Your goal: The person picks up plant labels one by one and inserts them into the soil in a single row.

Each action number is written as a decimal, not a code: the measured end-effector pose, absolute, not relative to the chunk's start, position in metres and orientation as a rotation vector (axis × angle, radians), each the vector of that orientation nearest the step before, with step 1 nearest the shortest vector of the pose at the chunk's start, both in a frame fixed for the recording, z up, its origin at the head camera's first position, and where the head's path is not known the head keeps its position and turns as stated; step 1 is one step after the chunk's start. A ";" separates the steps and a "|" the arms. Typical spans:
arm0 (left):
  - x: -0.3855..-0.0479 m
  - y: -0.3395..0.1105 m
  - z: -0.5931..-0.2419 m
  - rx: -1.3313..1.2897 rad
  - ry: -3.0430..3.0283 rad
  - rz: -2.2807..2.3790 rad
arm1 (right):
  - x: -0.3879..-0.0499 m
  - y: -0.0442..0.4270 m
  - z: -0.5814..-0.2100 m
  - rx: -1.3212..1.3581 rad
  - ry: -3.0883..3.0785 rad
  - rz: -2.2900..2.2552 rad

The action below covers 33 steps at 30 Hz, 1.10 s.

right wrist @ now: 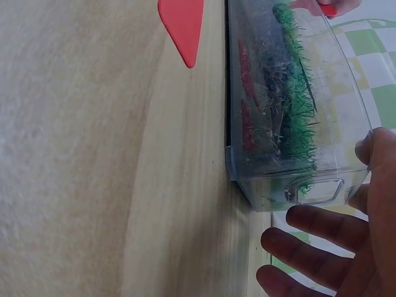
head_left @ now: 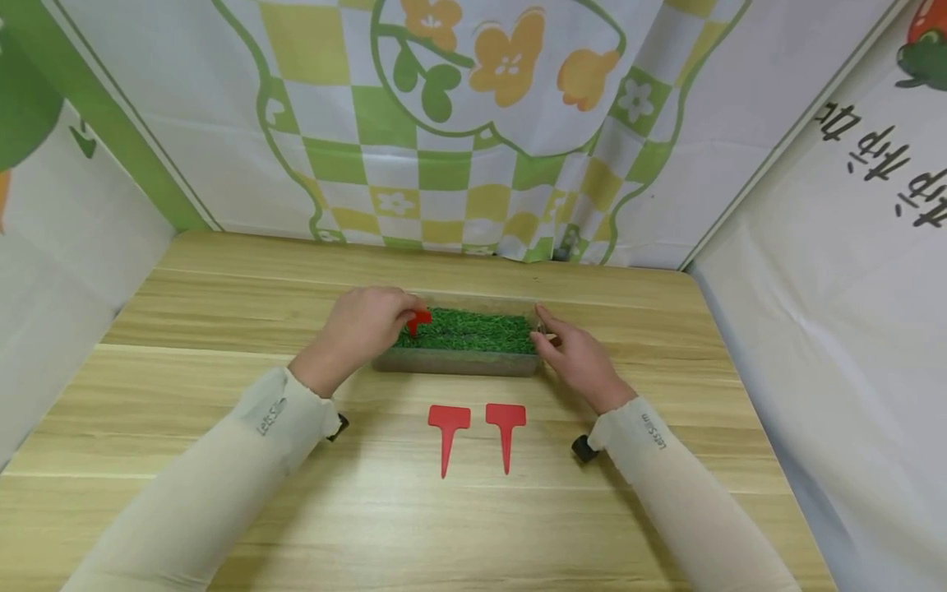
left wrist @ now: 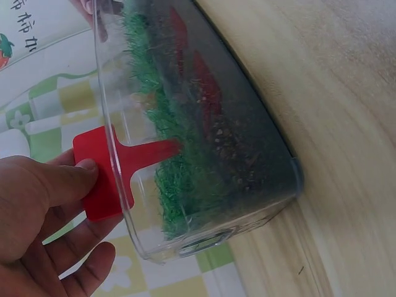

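Red tag (left wrist: pixel 112 179), stem down, at the clear box's (head_left: pixel 455 363) left end.
The left hand (head_left: pixel 366 325), nearer, pinches its broad head, stem meeting the grass (head_left: pixel 481 329); the right hand (head_left: pixel 584 358) grips the box's opposite end.

Table (head_left: pixel 592 526): bears the following.
Box (head_left: pixel 459 363): toward the table's far edge, long side running left to right; grass (head_left: pixel 481 330) inside.
First marker (head_left: pixel 420 317): at the box's left end, stem pointing down to the grass, head in the left hand (head_left: pixel 367 323).
Right hand (head_left: pixel 580 358): at the box's right end, touching it.
Second marker (head_left: pixel 447 418) and third marker (head_left: pixel 506 415): flat before the box, side by side, second on the left (stems toward the near edge, not touching).
Hanging cloth (head_left: pixel 459 181): behind the table.
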State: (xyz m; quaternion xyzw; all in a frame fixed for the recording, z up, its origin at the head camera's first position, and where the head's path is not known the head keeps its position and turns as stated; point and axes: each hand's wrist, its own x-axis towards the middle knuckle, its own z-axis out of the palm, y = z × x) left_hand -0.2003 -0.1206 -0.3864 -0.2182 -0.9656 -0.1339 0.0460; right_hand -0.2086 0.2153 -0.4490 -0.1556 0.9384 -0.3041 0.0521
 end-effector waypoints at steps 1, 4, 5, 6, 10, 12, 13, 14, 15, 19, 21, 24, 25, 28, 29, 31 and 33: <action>-0.200 -0.120 -0.387 -0.665 -2.951 -0.407 | -0.209 0.215 -0.449 -0.471 2.854 -0.926; -0.201 -0.120 -0.388 -0.669 -2.951 -0.412 | -0.208 0.215 -0.448 -0.466 2.850 -0.928; -0.201 -0.120 -0.389 -0.671 -2.950 -0.413 | -0.208 0.215 -0.448 -0.465 2.848 -0.928; -0.201 -0.120 -0.389 -0.673 -2.949 -0.412 | -0.208 0.215 -0.448 -0.463 2.847 -0.930; -0.202 -0.118 -0.392 -0.677 -2.948 -0.411 | -0.207 0.216 -0.447 -0.459 2.841 -0.934; -0.203 -0.117 -0.393 -0.675 -2.949 -0.406 | -0.207 0.215 -0.447 -0.459 2.838 -0.937; -0.203 -0.117 -0.394 -0.675 -2.947 -0.406 | -0.207 0.215 -0.447 -0.459 2.839 -0.937; -0.203 -0.116 -0.394 -0.677 -2.944 -0.403 | -0.207 0.215 -0.447 -0.459 2.840 -0.937; -0.202 -0.116 -0.395 -0.675 -2.944 -0.400 | -0.207 0.215 -0.447 -0.460 2.842 -0.938; -0.202 -0.115 -0.395 -0.690 -2.937 -0.381 | -0.206 0.215 -0.448 -0.468 2.844 -0.943; -0.202 -0.114 -0.396 -0.692 -2.935 -0.380 | -0.206 0.215 -0.448 -0.471 2.844 -0.941; -0.202 -0.115 -0.396 -0.685 -2.930 -0.397 | -0.206 0.216 -0.448 -0.464 2.845 -0.924; -0.202 -0.116 -0.397 -0.682 -2.928 -0.404 | -0.205 0.216 -0.448 -0.461 2.846 -0.918; -0.202 -0.117 -0.398 -0.673 -2.927 -0.423 | -0.205 0.216 -0.448 -0.453 2.854 -0.903; -0.201 -0.118 -0.398 -0.671 -2.928 -0.428 | -0.205 0.215 -0.447 -0.453 2.857 -0.903; -0.201 -0.119 -0.399 -0.664 -2.930 -0.434 | -0.205 0.215 -0.447 -0.458 2.859 -0.903; -0.201 -0.119 -0.400 -0.658 -2.927 -0.440 | -0.206 0.214 -0.447 -0.467 2.864 -0.898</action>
